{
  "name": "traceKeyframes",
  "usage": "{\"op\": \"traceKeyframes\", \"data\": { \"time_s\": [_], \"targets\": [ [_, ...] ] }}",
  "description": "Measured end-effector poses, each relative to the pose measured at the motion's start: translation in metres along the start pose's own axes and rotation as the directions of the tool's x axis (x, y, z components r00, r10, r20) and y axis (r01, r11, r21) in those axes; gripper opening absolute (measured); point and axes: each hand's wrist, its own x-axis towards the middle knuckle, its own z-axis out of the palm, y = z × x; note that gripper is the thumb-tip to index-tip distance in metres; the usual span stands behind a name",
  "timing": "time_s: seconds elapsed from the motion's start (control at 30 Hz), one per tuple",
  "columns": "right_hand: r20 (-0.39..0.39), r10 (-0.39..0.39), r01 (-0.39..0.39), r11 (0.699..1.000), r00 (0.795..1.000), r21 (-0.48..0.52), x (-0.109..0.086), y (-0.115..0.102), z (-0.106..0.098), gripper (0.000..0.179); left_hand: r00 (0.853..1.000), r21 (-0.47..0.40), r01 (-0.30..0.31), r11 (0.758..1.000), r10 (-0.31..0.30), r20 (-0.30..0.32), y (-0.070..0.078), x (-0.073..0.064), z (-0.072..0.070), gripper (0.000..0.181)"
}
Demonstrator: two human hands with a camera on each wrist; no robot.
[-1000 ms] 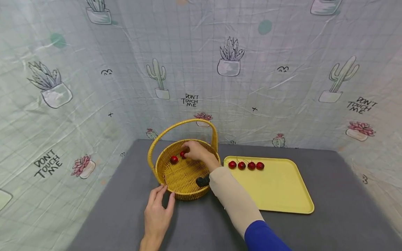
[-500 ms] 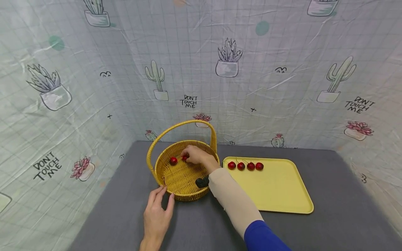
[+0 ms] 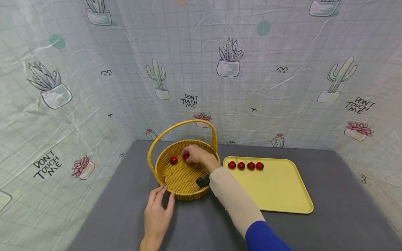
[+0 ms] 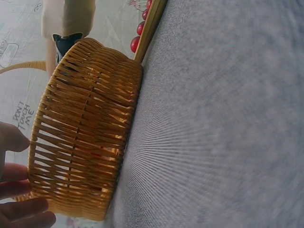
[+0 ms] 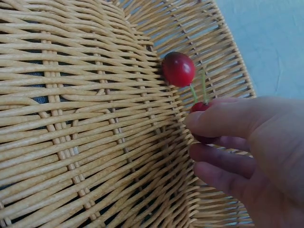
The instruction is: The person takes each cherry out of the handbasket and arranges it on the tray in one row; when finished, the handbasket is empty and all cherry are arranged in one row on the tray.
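Inside the yellow wicker basket (image 3: 185, 194), my right hand (image 3: 195, 154) pinches a red cherry (image 5: 200, 107) between thumb and fingers, with a green stem rising beside it. A second dark-red cherry (image 5: 178, 69) lies loose in the basket, close to those fingertips and against the woven side. My left hand (image 3: 157, 211) rests at the basket's near-left rim, fingers relaxed and spread. In the left wrist view, the fingertips (image 4: 21, 137) touch the rim of the basket (image 4: 80, 133), and part of that hand is out of frame.
Right of the basket lies a yellow tray (image 3: 279, 184) with several cherries (image 3: 241, 165) in a row along its far left side. The basket's tall handle (image 3: 182, 123) arches over it. A printed curtain (image 3: 267, 87) hangs behind the grey table (image 3: 119, 209).
My right fingers have closed on the cherry and drawn it slightly right, away from the other one in the basket. The left hand stays at the rim.
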Motion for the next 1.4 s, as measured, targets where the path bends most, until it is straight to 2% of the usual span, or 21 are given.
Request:
{"op": "traceKeyframes", "data": {
  "time_s": [0.3, 0.57, 0.7, 1.1, 1.4],
  "targets": [
    [-0.061, -0.039, 0.037, 0.999, 0.997, -0.031, -0.008, -0.013, -0.017, 0.029, 0.999, -0.021, -0.040, 0.999, 0.040, -0.015, -0.001, 0.001, -0.001, 0.032],
    [-0.091, -0.037, 0.029, 0.996, 0.995, -0.088, -0.031, -0.024, -0.030, 0.034, 0.999, -0.023, -0.028, 0.999, 0.028, -0.021, -0.001, -0.001, -0.001, 0.032],
    [-0.123, -0.047, 0.038, 0.996, 0.991, -0.080, -0.045, -0.028, -0.036, 0.036, 0.999, -0.028, -0.038, 0.999, 0.037, -0.023, 0.000, -0.001, -0.001, 0.032],
    [-0.212, -0.089, 0.069, 0.993, 0.973, -0.099, -0.083, -0.033, -0.051, 0.038, 0.999, -0.032, -0.039, 0.999, 0.038, -0.021, -0.002, 0.000, 0.000, 0.031],
    [-0.305, -0.121, 0.103, 0.992, 0.945, -0.074, -0.115, -0.032, -0.058, 0.037, 1.000, -0.045, -0.025, 0.999, 0.025, -0.012, 0.001, 0.000, -0.002, 0.032]
  ]
}}
